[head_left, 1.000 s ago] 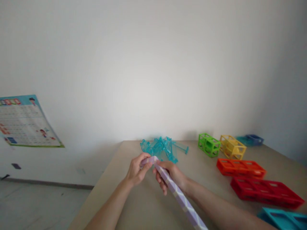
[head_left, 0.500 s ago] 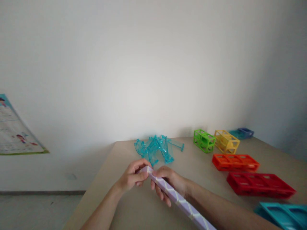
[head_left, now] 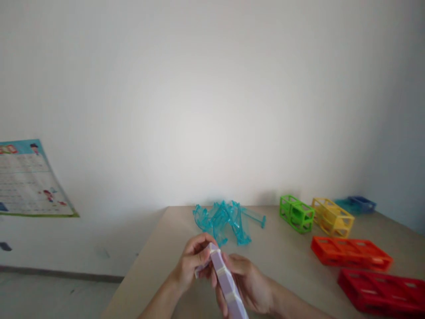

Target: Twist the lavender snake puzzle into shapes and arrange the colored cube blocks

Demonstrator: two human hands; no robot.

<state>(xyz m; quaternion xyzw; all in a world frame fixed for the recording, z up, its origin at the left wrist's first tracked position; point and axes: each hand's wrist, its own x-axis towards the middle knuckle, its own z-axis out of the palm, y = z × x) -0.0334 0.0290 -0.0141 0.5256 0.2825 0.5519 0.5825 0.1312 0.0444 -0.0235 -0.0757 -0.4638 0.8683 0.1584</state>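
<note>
Lilac strip [head_left: 227, 282]: far end bent over, visible remainder judged unbent; my left grip [head_left: 191, 262] pinches the end, my right grip [head_left: 249, 282] clasps the length.

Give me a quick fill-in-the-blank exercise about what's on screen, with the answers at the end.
The left hand and the ____ hand hold one purple strip. In the view, the next frame just right of the green frame is ____. The frame nearest the camera is ____. The poster hangs on the ____.
Missing words: right; yellow; red; wall.
</note>
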